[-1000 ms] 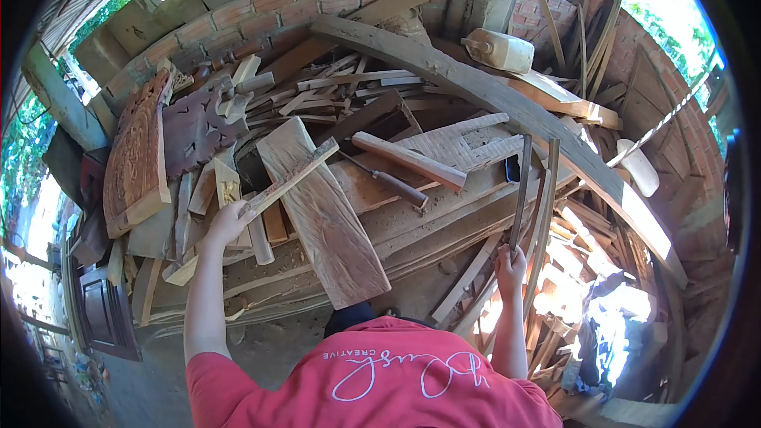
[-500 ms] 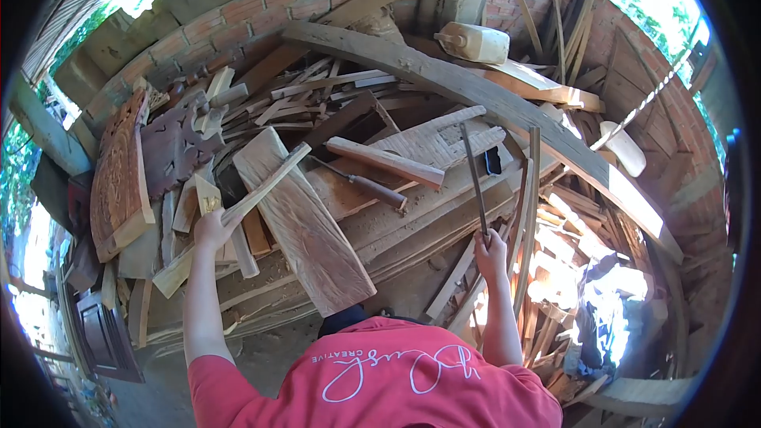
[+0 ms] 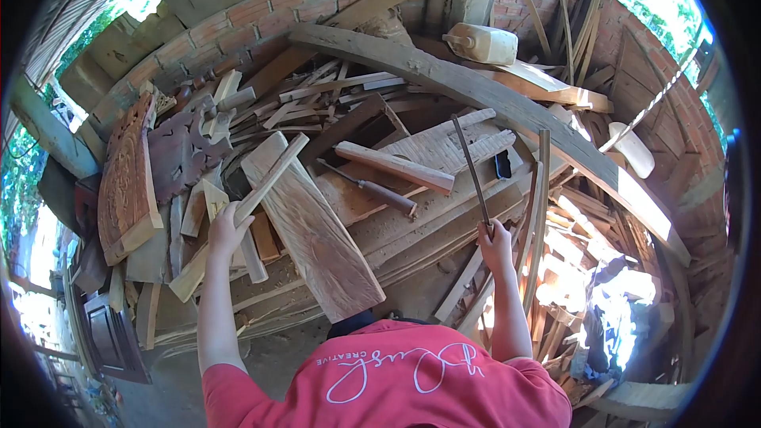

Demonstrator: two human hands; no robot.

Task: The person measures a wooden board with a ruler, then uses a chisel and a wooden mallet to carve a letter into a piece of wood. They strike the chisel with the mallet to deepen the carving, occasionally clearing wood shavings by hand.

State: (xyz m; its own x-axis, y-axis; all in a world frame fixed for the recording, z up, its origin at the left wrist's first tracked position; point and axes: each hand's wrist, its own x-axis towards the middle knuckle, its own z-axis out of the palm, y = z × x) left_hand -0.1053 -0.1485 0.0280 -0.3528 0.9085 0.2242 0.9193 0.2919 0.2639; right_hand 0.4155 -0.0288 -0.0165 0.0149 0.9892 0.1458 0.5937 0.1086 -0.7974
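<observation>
My left hand (image 3: 228,231) is closed around a narrow wooden strip (image 3: 273,174). The strip slants up to the right, its upper end lying across a wide plank (image 3: 313,230) that reaches down to my waist. In my right hand (image 3: 496,244) is a long, thin, dark metal file (image 3: 471,165), gripped at its lower end and pointing up. Whatever handle it has is hidden by my fingers. Between the hands, a wooden-handled tool (image 3: 388,196) with a thin metal shaft lies on the boards, below a squared wooden bar (image 3: 395,166).
A carved panel (image 3: 127,182) leans at the left. Behind the work area are heaped offcuts (image 3: 329,95), a long heavy beam (image 3: 483,95) and a plastic jug (image 3: 482,43). A small black object (image 3: 502,165) rests right of centre. Scrap wood (image 3: 567,230) is piled at the right, below a brick wall (image 3: 238,20).
The whole view has shifted slightly right and down. The file's tip now leans further left, while both hands keep hold of the strip and the file.
</observation>
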